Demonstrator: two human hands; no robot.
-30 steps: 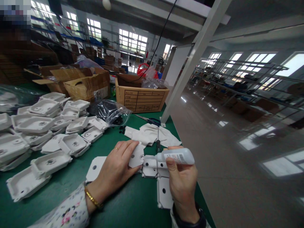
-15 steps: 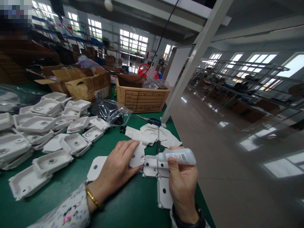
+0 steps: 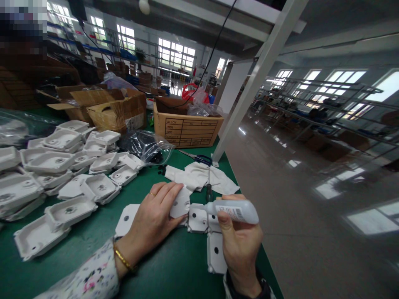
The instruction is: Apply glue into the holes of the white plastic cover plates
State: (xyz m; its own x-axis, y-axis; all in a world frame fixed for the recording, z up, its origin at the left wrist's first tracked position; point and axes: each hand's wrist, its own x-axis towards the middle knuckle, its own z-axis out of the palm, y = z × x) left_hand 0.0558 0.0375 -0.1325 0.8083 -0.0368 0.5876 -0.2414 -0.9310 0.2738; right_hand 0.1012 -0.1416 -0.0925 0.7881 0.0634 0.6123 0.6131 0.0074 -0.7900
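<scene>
My left hand [image 3: 152, 222] grips a flat white plastic plate [image 3: 181, 203], tilted up off the green table [image 3: 174, 270]. In my right hand [image 3: 240, 243] is a small white squeeze bottle [image 3: 235, 209] held sideways, its nozzle pointing left at the plate. Under the bottle lie two white plastic parts, one [image 3: 198, 218] just below the nozzle and another [image 3: 215, 251] beside my right wrist. A further flat white plate [image 3: 126, 218] lies left of my left hand.
Several white plastic housings [image 3: 62, 174] are heaped on the left. White cloths [image 3: 202, 176], scissors [image 3: 199, 158] and a clear bag [image 3: 146, 147] lie behind my hands. Cardboard boxes [image 3: 187, 126] stand at the back. The table edge and a white post [image 3: 249, 91] run along the right.
The bottle and my right hand have dropped slightly toward the parts. The view has shifted a little; my left hand keeps its hold on the plate.
</scene>
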